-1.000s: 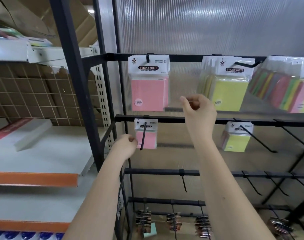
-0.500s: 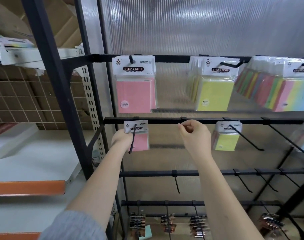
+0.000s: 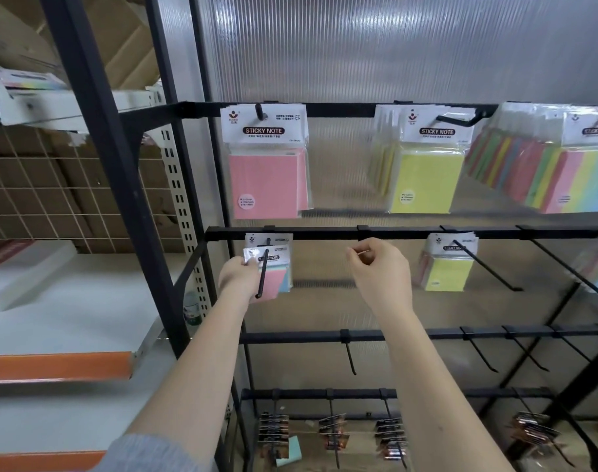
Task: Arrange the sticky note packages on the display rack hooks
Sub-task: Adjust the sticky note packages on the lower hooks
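My left hand grips a small sticky note package with pink and blue pads, threaded on the leftmost hook of the second bar. Another small package hangs behind it at the hook's base. My right hand is just under the same bar below an empty clip, thumb and forefinger pinched; nothing shows between them. A small yellow package stack hangs further right. The top bar carries large pink, yellow and rainbow packages.
Bare black hooks stick out from the third bar and at the right of the second. The bottom bar holds dark carded items. A black upright post and white and orange shelves stand to the left. A ribbed translucent panel backs the rack.
My right hand dropped from above the second bar to just below it, still pinched. My left hand has moved in and slid the small package further along the hook.
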A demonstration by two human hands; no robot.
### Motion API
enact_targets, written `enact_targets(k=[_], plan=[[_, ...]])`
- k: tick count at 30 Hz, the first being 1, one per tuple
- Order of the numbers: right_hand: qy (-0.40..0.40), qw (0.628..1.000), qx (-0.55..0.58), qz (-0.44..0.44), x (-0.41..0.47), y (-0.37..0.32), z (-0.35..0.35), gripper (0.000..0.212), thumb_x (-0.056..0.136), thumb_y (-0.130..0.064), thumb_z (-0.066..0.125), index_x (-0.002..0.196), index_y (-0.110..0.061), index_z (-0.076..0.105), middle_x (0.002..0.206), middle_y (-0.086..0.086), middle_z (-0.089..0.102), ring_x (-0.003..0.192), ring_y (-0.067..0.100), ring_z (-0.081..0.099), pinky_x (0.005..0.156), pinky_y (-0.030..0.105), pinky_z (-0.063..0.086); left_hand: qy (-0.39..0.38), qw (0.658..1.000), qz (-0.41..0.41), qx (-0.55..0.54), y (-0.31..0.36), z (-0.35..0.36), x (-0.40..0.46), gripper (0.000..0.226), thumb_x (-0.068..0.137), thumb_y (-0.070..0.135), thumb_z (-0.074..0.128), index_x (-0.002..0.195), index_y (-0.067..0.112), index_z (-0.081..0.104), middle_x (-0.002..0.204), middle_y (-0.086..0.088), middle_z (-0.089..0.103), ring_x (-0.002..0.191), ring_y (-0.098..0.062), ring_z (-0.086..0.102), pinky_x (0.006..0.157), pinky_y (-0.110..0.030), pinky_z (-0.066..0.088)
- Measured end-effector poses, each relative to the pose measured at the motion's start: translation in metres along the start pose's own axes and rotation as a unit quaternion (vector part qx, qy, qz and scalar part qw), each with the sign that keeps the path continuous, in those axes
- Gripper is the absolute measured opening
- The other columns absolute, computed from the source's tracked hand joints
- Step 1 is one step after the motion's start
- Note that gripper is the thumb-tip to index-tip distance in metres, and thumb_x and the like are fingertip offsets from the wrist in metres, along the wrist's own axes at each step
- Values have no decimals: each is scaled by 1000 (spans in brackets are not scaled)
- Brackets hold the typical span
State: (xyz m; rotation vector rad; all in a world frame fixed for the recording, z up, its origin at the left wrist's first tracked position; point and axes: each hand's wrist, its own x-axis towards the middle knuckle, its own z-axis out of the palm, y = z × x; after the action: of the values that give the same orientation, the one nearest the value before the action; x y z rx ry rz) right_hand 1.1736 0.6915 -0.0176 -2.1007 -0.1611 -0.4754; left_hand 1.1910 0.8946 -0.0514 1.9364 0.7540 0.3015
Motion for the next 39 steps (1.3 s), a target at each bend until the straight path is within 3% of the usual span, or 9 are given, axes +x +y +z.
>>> enact_targets(k=[4, 7, 13, 19, 22, 25, 29, 33, 39], plan=[[-10, 1000, 2, -4, -1, -1, 10, 8, 93, -25, 56, 91, -20, 62, 82, -7, 60, 70, 1, 51, 55, 10, 34, 1, 999, 28, 31, -6, -10, -12, 25, 99, 26, 38, 78, 13, 46, 72, -4, 50, 55, -14, 44, 41, -22, 31], [-22, 1000, 11, 0, 0, 0, 21, 17, 94, -25, 54, 102, -14, 65, 87, -4, 62, 76, 7, 55, 58, 11, 37, 12, 994, 98, 50, -15, -16, -28, 31, 99, 26, 35, 71, 14, 38, 68, -3, 45, 54, -12, 39, 46, -24, 27], [-57, 995, 37, 73, 14, 11, 55, 24, 95, -25, 53, 113, -12, 63, 103, 4, 67, 95, 18, 62, 80, 27, 49, 22, 989, 143, 37, -23, -33, -60, 33, 101, 29, 32, 77, 11, 43, 72, -4, 52, 61, -13, 51, 51, -25, 35], [-116, 984, 44, 127, 31, 13, 97, 27, 95, -22, 53, 116, -8, 65, 109, 12, 69, 88, 23, 62, 74, 28, 46, 9, 989, 133, 60, -27, -49, -82, 30, 101, 35, 30, 75, 23, 42, 82, 0, 61, 69, -13, 62, 51, -26, 43], [-154, 982, 20, 105, 36, 8, 111, 35, 96, -18, 49, 127, -4, 58, 122, 14, 64, 99, 28, 62, 75, 24, 41, 31, 985, 155, 66, -25, -60, -88, 34, 100, 33, 32, 69, 22, 39, 81, 1, 61, 65, -10, 58, 49, -25, 40], [-175, 981, -6, 85, 39, 5, 122, 36, 97, -18, 45, 124, 2, 57, 113, 21, 65, 85, 27, 58, 74, 28, 40, 48, 984, 162, 52, -22, -71, -92, 33, 100, 33, 33, 72, 20, 42, 80, 6, 61, 67, -9, 59, 51, -25, 42], [-170, 980, 6, 105, 39, 7, 131, 32, 97, -15, 42, 114, 3, 61, 93, 19, 63, 78, 23, 50, 68, 24, 36, 88, 981, 168, 34, -20, -82, -94, 37, 99, 28, 36, 64, 18, 35, 66, 5, 54, 57, -12, 49, 47, -26, 34], [-155, 979, 41, 129, 35, 6, 137, 38, 96, -13, 42, 130, -4, 56, 121, 16, 63, 97, 27, 58, 72, 21, 36, 99, 981, 156, 55, -24, -87, -95, 38, 99, 29, 36, 62, 21, 33, 62, 8, 47, 52, -8, 46, 39, -13, 29], [-109, 984, 52, 128, 29, 3, 144, 26, 93, -19, 55, 112, -4, 63, 106, 10, 67, 84, 19, 55, 60, 20, 36, 90, 983, 147, 61, -28, -91, -95, 36, 99, 32, 36, 65, 24, 34, 68, 8, 49, 54, -10, 50, 36, -9, 32]])
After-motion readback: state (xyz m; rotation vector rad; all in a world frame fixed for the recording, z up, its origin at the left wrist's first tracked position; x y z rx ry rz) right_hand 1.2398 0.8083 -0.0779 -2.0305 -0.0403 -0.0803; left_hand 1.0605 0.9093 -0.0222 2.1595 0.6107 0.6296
